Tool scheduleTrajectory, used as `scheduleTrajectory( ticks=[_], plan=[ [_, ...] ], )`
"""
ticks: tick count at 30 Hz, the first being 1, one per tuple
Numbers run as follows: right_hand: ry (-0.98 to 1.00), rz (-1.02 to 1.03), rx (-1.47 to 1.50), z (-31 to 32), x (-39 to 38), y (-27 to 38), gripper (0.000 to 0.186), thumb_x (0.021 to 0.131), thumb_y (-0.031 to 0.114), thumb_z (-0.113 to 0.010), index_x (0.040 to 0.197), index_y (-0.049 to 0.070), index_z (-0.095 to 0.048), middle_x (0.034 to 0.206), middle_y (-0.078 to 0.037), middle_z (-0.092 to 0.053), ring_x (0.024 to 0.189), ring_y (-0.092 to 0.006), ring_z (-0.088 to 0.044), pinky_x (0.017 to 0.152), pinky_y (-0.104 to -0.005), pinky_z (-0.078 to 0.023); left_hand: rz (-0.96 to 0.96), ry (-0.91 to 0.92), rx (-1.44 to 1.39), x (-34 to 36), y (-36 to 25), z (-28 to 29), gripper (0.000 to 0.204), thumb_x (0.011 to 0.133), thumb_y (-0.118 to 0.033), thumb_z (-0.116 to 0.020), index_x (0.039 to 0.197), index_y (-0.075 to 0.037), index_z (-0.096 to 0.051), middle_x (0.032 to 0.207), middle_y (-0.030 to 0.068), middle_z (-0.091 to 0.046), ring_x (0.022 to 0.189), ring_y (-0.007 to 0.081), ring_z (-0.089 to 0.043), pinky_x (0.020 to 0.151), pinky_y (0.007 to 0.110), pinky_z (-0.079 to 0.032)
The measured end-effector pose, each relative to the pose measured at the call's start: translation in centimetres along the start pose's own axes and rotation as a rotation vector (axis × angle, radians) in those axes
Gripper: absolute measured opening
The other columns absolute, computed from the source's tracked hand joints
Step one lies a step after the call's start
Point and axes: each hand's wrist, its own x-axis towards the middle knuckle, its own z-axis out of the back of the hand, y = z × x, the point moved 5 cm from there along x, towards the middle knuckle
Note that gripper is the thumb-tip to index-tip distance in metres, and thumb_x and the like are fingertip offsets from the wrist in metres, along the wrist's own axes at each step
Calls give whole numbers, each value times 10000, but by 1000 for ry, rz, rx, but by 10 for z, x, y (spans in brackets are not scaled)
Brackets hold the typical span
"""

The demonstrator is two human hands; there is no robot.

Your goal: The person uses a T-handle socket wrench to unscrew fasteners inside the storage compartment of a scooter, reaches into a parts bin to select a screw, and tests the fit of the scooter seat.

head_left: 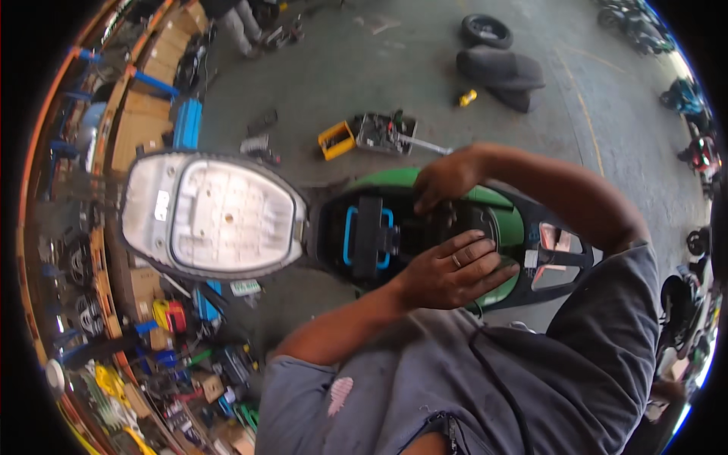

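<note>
A green scooter (383,177) lies across my view with its seat (227,216) flipped up at the left, underside showing. In the open black compartment is a dark block with blue handles (370,235). My left hand (462,269) curls over the compartment's right part, fingers bent and close together, hiding what they hold. Beyond it, my right hand (447,182) reaches down inside with closed fingers on something I cannot make out, near the block. A black grab rail (578,259) is at the scooter's right end.
Wooden shelving (117,106) with cartons and parts lines the left. Ahead are a yellow crate (336,139), a tool tray (383,130), a loose tyre (485,30) and a black seat (500,76). Another person's legs (249,30) show top left. Scooters (701,155) line the right.
</note>
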Motion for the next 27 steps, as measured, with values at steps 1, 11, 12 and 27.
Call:
scheduleTrajectory(
  ticks=[1, 11, 12, 27],
  plan=[
    [-112, -20, 122, 5, 1, -9, 384, 955, 280, -531, 1107, -69, -580, 980, -149, -659, 835, -209, -648, 769, -355, -527, 32, 25, -68, -21, 4, 1, 355, 752, -116, -618, 1102, -112, -676, 963, 53, -592, 938, 206, -588, 859, 341, -497],
    [-688, 68, 589, -54, -28, -40, 430, 865, 375, -672, 1001, -28, -614, 756, -6, -561, 654, -84, -505, 575, -236, -402, 1527, 308, 74, -324, -13, -17, 288, 820, -235, -656, 1061, -77, -665, 997, 133, -654, 938, 335, -630, 801, 404, -502],
    [-704, 53, 560, -56, -28, -38, 421, 877, 360, -664, 1022, -30, -600, 739, -1, -548, 634, -74, -488, 561, -225, -388, 1554, 297, 63, -332, -17, -18, 280, 821, -235, -656, 1050, -76, -668, 1001, 136, -653, 934, 338, -631, 795, 408, -504],
    [-1069, 310, 854, -72, -13, -54, 328, 972, 290, -536, 810, 10, -586, 600, 38, -418, 522, -47, -341, 522, -222, -286, 637, 663, 387, -255, 102, -157, 227, 851, -183, -525, 943, -112, -720, 985, 6, -639, 1077, 201, -521, 909, 363, -385]
  ],
)
